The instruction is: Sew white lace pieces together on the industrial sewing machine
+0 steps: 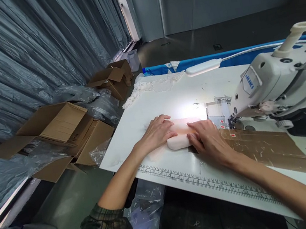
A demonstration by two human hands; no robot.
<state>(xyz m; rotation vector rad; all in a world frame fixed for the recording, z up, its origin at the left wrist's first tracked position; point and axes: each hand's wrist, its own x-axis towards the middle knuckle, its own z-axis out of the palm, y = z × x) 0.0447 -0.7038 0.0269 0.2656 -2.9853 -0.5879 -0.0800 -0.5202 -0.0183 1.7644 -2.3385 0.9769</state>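
A pale pink, soft-looking padded piece, folded or rolled with a rounded near edge, lies on the white sewing table. I cannot make out exactly what kind of article it is. My left hand grips its left side, with the thumb low and the curved fingers at the upper edge. At the right side, my right hand holds it between thumb and fingers. Just right of that hand stands a white sewing machine, its needle area apart from the pink piece. Bright lamp light washes out the far part of the piece.
A printed ruler strip runs along the table's front edge. Brown sheeting covers part of the machine bed. White lace lies at the far left edge. A lamp hangs above. Open cardboard boxes stand on the floor leftward.
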